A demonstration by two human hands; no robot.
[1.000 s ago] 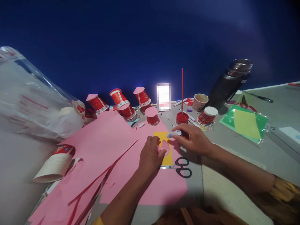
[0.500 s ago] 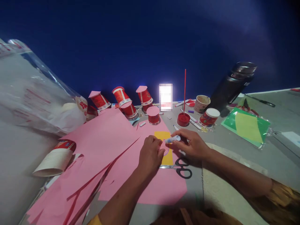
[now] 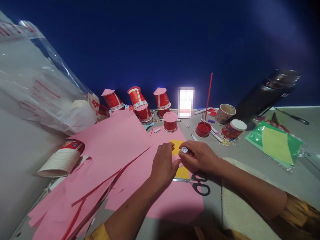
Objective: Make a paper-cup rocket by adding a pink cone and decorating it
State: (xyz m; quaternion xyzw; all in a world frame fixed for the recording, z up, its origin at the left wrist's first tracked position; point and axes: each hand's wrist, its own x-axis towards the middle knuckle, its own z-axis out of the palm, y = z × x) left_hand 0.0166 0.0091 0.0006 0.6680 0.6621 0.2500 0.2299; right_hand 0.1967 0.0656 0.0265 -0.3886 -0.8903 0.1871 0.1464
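Pinched upright in the right hand (image 3: 200,156), a glue stick (image 3: 184,150) shows its round white end to the head camera, tip down on a pink paper circle (image 3: 178,162). Fingers of the left hand (image 3: 163,165) press that circle flat onto the yellow card (image 3: 178,146), which lies on pink sheets (image 3: 120,156) beside scissors (image 3: 197,183). Gluing well probably calls for light, even strokes while the left fingertips pin the thin, floppy circle.

glue stick (image 3: 184,150) now upright
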